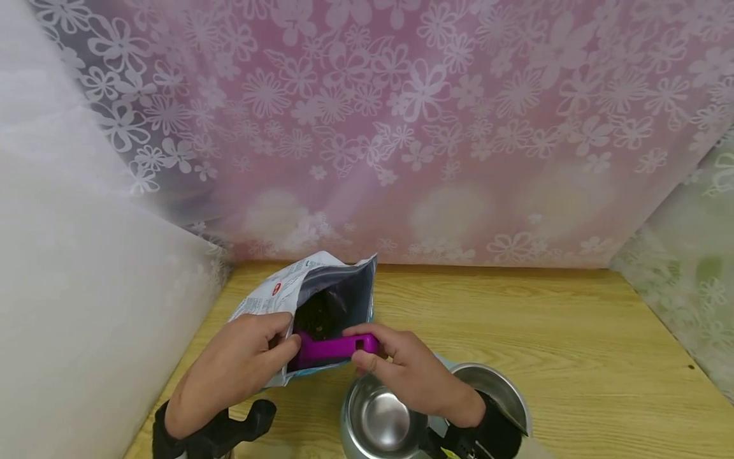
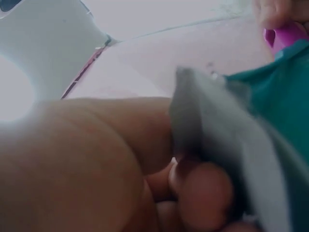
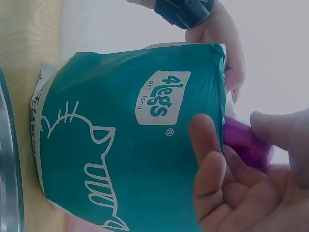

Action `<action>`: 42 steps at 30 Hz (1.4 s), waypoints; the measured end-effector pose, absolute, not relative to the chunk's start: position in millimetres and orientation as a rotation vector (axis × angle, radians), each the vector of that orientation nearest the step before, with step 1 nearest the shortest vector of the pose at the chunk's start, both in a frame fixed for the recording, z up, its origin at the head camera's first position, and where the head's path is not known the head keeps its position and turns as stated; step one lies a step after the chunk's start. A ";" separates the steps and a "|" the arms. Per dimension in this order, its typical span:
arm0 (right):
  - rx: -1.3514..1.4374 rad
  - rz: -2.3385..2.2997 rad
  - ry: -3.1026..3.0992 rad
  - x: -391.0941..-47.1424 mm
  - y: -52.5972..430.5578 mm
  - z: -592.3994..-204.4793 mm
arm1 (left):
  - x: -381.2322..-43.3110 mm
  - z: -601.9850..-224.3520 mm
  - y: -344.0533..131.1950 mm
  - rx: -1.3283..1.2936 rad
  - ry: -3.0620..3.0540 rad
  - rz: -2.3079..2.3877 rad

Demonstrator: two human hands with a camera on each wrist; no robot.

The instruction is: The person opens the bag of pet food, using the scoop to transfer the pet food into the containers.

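A pet food bag [image 1: 269, 287] leans open toward me on the wooden table, with dark kibble [image 1: 315, 315] inside. Its teal front [image 3: 116, 145] with a white animal outline shows in the right wrist view. My left hand [image 1: 235, 357] pinches the bag's left edge between thumb and fingers. My right hand [image 1: 410, 370] grips the handle of a purple scoop [image 1: 338, 347], which reaches into the bag's mouth; the scoop's far end is partly hidden by the bag and its contents. In the left wrist view the purple handle [image 2: 287, 38] shows beyond the bag.
Two round steel bowls stand below my right hand: a left bowl [image 1: 384, 421] and a right bowl [image 1: 493, 382], partly covered by my right wrist. A flowered pink curtain [image 1: 401, 159] hangs behind the wooden table [image 1: 573, 357], and a white sheet [image 1: 86, 287] hangs at left.
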State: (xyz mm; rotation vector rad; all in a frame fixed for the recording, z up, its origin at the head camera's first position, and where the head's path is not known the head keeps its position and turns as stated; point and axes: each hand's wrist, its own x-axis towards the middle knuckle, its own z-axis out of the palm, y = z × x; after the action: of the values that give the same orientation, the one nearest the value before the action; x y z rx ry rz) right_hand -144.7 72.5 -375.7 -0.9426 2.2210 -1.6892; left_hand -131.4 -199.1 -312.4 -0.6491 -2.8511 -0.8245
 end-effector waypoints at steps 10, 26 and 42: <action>-0.886 -1.870 2.208 -147.7 81.4 -375.6 | -128.6 -315.9 -203.1 -0.623 -2.792 -0.892; -0.857 -2.162 2.244 -151.9 101.4 -366.2 | -129.0 -312.5 -206.0 -0.542 -2.799 -0.825; -0.634 -2.505 2.184 -151.1 103.8 -355.6 | -130.0 -311.1 -211.7 -0.540 -2.795 -0.835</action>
State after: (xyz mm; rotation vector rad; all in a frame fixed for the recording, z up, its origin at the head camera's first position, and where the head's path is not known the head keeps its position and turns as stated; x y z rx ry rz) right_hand -151.1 103.8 -355.6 -0.6338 2.1840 -2.5055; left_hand -130.0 -211.7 -311.1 -0.5399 -2.7950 -0.8348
